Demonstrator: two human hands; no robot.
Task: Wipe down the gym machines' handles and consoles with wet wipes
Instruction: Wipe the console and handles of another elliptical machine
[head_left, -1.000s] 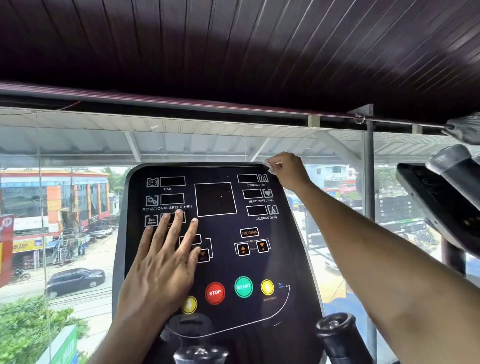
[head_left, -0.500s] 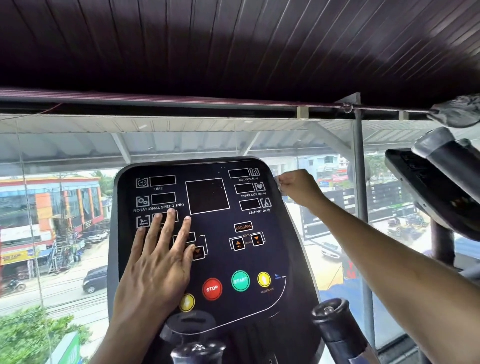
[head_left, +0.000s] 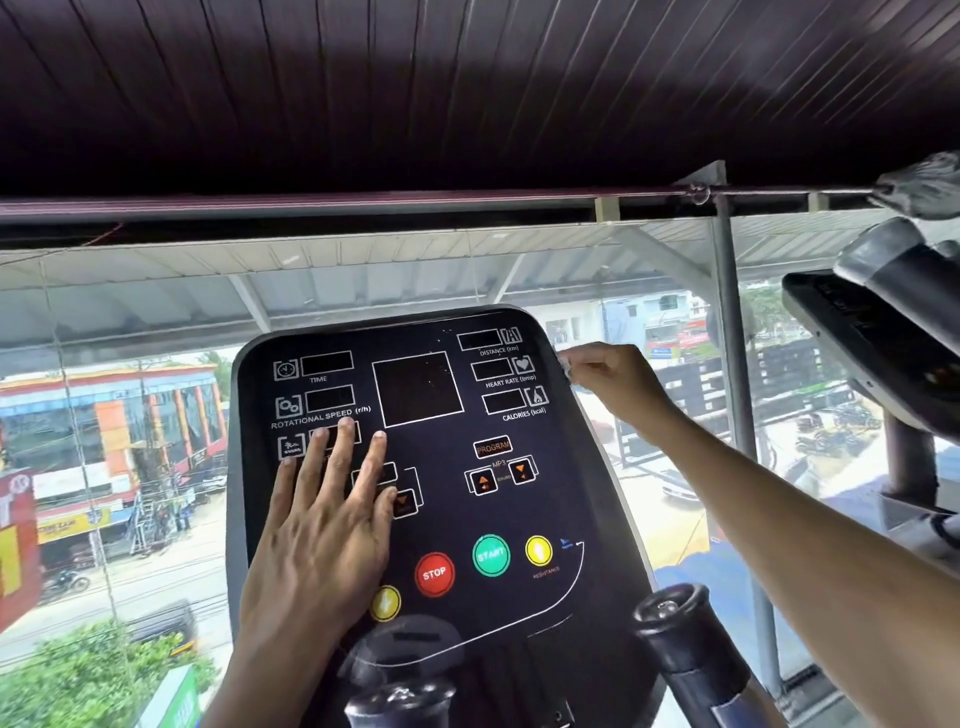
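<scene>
Console-wiping step — left hand (head_left: 317, 540) spread flat steadying the black rounded console panel (head_left: 519, 519), right hand (head_left: 618, 382) pinching a small white wet wipe (head_left: 566, 370) at its right edge — next, likely stroke down that edge

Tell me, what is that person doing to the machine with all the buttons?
A person is cleaning a gym machine's console. The left hand lies flat on the button panel, fingers straight, steadying it. The right hand is at the console's upper right edge, pinching a small pale wipe against the rim. The STOP button and START button are uncovered. A black handle sticks up at the lower right.
</scene>
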